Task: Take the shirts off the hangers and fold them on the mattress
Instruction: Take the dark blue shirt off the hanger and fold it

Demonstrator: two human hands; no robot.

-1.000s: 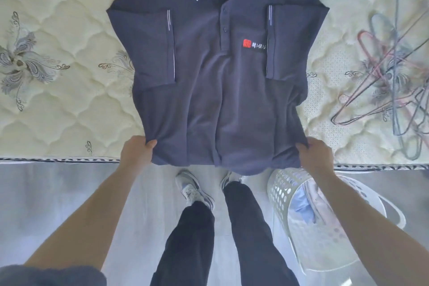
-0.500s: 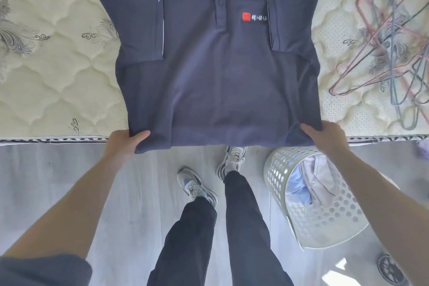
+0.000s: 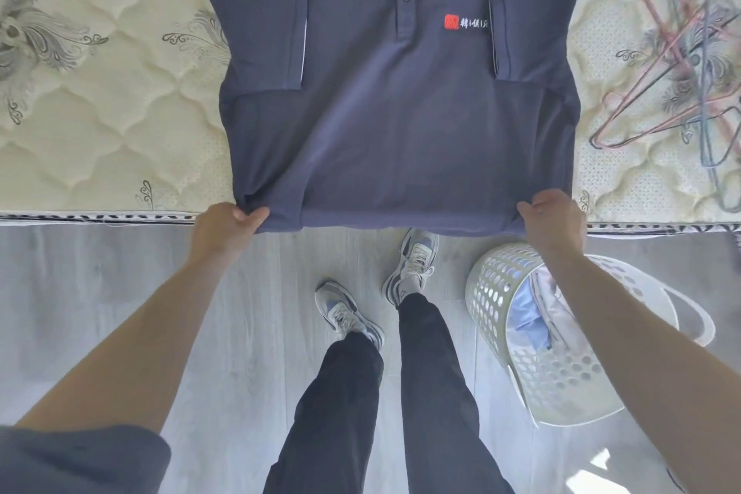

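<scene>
Bedroom — quilted mattress [image 3: 100, 100], laundry basket [image 3: 497, 293].

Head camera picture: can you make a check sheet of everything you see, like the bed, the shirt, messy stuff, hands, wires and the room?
Surface: quilted cream mattress, edge facing the person.
Job's things: navy polo shirt flat, front up, sleeves folded in, hem overhanging the edge.
Clutter: loose hangers piled right of the shirt.
Hands: left hand and right hand each grip a hem corner.
Cables: nothing seen.
Surroundings: grey wood floor; white laundry basket holding clothes.
</scene>
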